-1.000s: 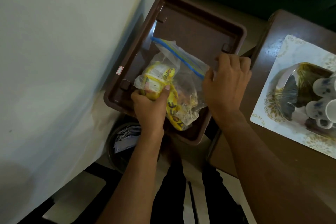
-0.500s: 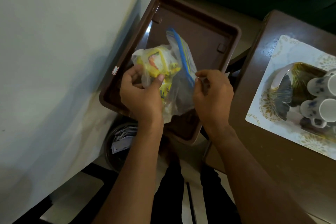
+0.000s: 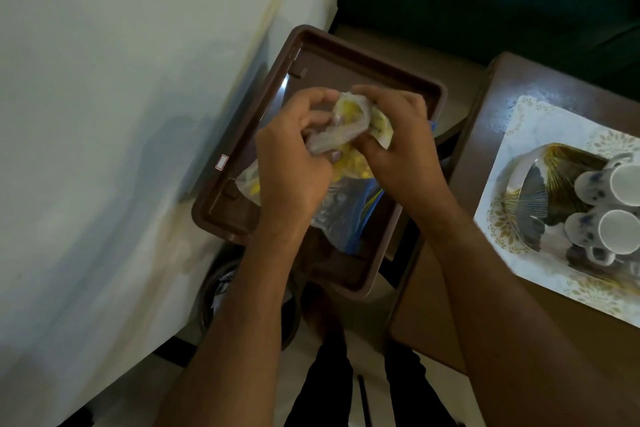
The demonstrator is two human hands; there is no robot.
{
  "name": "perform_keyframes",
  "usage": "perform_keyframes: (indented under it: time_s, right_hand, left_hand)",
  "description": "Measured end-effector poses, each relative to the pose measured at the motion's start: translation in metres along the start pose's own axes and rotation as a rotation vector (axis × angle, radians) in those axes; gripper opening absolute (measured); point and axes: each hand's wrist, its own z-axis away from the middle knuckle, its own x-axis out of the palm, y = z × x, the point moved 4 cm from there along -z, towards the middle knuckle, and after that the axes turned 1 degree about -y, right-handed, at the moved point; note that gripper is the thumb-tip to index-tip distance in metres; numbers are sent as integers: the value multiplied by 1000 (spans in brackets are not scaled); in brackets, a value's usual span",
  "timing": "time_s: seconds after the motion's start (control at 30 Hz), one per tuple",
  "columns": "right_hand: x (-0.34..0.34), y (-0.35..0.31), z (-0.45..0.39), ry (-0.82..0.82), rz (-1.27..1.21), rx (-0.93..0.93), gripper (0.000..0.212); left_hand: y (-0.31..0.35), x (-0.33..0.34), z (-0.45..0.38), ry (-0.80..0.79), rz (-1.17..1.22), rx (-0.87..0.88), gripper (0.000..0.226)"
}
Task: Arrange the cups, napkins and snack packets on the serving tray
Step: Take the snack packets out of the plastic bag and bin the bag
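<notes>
A brown serving tray (image 3: 363, 66) sits in the middle, partly over the edge of a white surface. Above it I hold a clear zip bag (image 3: 346, 215) with a blue seal, holding yellow snack packets (image 3: 353, 166). My left hand (image 3: 294, 163) and my right hand (image 3: 398, 152) both grip the bunched upper part of the bag, fingers curled round the plastic. The bag's lower end hangs onto the tray. Two white cups with blue marks (image 3: 613, 208) stand on a patterned white tray (image 3: 540, 121) at the right.
A brown wooden table (image 3: 485, 107) carries the patterned tray and a dark gold-streaked dish (image 3: 554, 191). A white cloth-covered surface (image 3: 104, 114) fills the left. Below the brown tray stands a dark round bin (image 3: 221, 291) with papers. My dark trousers show at the bottom.
Both hands have moved up and together, bunching the top of the bag between them. The bag has been lifted and crumpled; its blue seal now hangs low.
</notes>
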Motion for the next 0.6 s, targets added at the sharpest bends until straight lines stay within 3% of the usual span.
perform_keyframes:
  time_s: [0.1,0.23,0.3,0.43,0.5,0.6]
  right_hand:
    - [-9,3,-8,111,35,51,24]
    - [-10,10,-7,183,-145,176,10]
    - [-13,17,-6,240,-262,248,13]
    - [-14,27,-5,303,-485,415,8]
    - [-8,30,-3,291,-596,485,12]
    - [-5,31,1,287,-711,565,19]
  left_hand:
    - [7,-6,-2,20,-50,64,63]
    - [-9,-28,4,238,-130,94,77]
    - [-30,-36,8,278,-68,-21,86]
    - [-67,-25,10,187,426,-439,85]
    - [-76,-17,9,168,461,-490,78]
    - [-77,-11,1,163,416,-434,66]
